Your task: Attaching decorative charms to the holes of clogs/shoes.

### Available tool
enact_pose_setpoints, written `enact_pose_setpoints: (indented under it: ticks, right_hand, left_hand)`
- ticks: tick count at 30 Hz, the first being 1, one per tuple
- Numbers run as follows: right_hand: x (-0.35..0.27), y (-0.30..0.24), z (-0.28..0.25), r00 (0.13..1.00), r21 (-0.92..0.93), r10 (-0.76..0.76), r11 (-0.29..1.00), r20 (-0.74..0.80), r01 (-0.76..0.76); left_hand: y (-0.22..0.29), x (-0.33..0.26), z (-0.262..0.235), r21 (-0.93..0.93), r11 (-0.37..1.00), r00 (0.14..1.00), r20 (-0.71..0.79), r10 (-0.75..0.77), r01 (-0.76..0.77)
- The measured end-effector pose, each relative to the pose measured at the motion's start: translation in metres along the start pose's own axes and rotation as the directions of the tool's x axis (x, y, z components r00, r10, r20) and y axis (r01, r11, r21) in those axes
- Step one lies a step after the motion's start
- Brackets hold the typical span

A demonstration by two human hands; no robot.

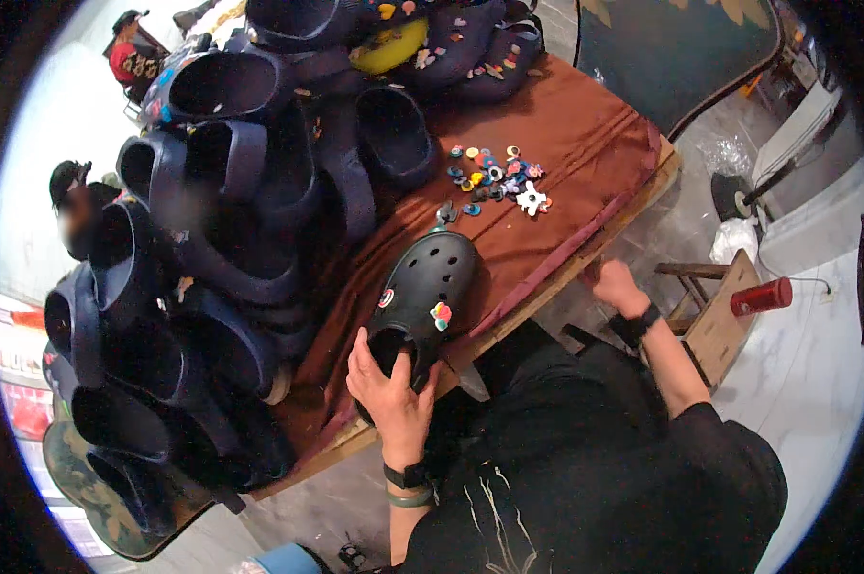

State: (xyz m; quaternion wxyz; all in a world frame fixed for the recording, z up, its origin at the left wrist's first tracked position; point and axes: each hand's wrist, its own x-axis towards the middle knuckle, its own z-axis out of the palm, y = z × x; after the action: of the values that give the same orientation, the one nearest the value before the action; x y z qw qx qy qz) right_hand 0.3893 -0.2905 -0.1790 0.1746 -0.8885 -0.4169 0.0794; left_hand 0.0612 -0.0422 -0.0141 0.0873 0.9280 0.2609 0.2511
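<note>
A dark clog [439,273] with round holes lies on the brown cloth at the table's near edge, its toe pointing away. Two small charms sit on its upper: a round red-and-white one [386,298] and a multicoloured one [441,316]. My left hand [394,392] grips the clog around its heel opening, one finger inside. My right hand [616,289] is curled closed just off the table's right edge, apart from the clog; anything inside it is hidden. Beyond the toe lies a loose pile of small colourful charms [489,172], with a white figure-shaped charm [531,199] at its near side.
A tall heap of dark clogs [250,201] fills the table's left side. The brown cloth [585,124] covers the wooden tabletop. At right stand a wooden stool [729,316] and a red cylinder [761,297]. Two people [131,62] are at the far left.
</note>
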Motion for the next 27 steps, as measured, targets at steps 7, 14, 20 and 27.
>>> enact_pose_setpoints:
  ticks: [7,14,20,27]
  right_hand:
    - [-0.001,-0.178,-0.085,0.897,0.484,-0.418,0.761,-0.144,0.432]
    - [0.075,-0.243,-0.079,0.566,0.026,-0.768,0.586,-0.3,0.81]
    - [0.095,-0.242,-0.059,0.3,-0.136,-0.861,0.383,-0.41,0.914]
    - [0.092,-0.242,-0.042,0.539,0.155,-0.645,0.554,-0.542,0.818]
  left_hand:
    - [-0.001,0.0,-0.005,-0.01,0.999,0.999,0.006,-0.034,0.034]
    - [0.001,0.005,-0.008,-0.03,1.0,0.999,0.047,-0.003,0.004]
    - [-0.002,0.002,-0.008,0.0,1.0,0.996,0.085,-0.025,0.025]
    - [-0.001,0.003,-0.006,-0.012,0.999,0.997,0.067,-0.036,0.037]
